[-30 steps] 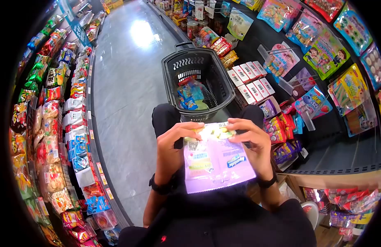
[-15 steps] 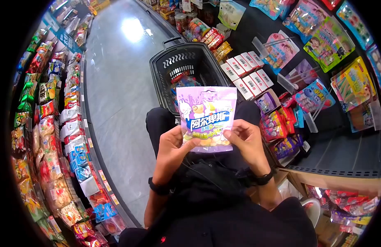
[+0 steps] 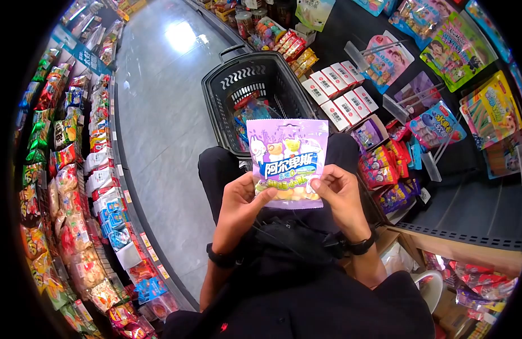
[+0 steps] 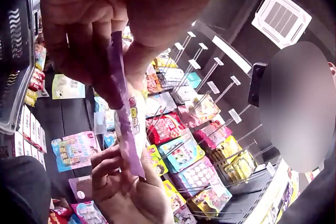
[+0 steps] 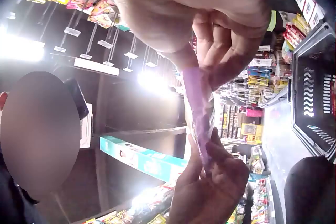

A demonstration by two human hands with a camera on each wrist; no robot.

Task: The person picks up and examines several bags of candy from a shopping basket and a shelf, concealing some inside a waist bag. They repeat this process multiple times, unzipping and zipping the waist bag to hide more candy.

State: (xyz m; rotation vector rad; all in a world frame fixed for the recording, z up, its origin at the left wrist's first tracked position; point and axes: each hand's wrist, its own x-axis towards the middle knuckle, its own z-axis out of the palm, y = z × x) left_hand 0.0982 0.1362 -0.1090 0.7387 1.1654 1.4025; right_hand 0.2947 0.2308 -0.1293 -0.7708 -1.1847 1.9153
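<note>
Upright in front of my body, a purple candy bag (image 3: 288,164) shows its front, with cartoon figures, a blue label and pale sweets low down. My left hand (image 3: 238,210) pinches its lower left edge, thumb on the front and fingers behind. At the lower right edge my right hand (image 3: 344,203) holds it the same way. Both wrist views catch the bag (image 4: 124,113) nearly edge-on between the hands. Just beyond it stands a black shopping basket (image 3: 211,104) with several colourful packets (image 3: 250,110) inside, partly hidden by the bag.
Snack bags (image 3: 69,192) fill a long shelf on the left, beside the grey floor (image 3: 159,124) of the aisle. To the right are white boxes (image 3: 345,107), hanging candy pouches (image 3: 438,127) and jutting display hooks (image 3: 430,164). My knees (image 3: 218,172) flank the bag.
The bag has turned from its printed back, held by the top, to its front, held by the lower edges. Since half a second ago it has shifted slightly right.
</note>
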